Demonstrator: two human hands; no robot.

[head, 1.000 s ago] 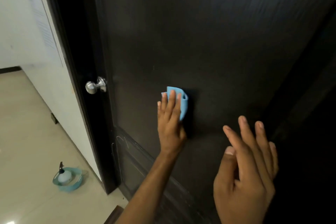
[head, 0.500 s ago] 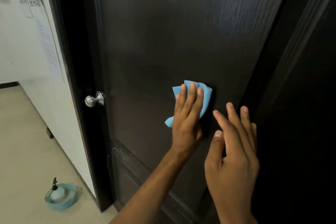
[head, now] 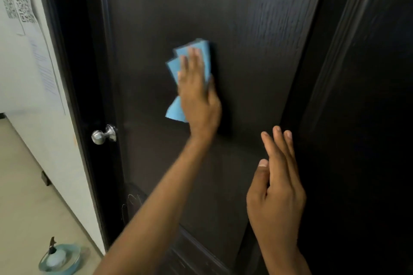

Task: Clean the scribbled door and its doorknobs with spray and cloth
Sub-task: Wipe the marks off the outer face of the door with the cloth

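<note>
Left hand (head: 196,94) pressing blue cloth (head: 176,67) flat on dark door (head: 245,29), right hand (head: 277,187) straight-fingered nearby

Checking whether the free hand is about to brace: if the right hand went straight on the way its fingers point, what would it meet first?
Most likely the dark wood-grain door near its right edge: the right hand is open, fingers pointing up and forward at it. Whether the fingertips already touch is unclear.
</note>
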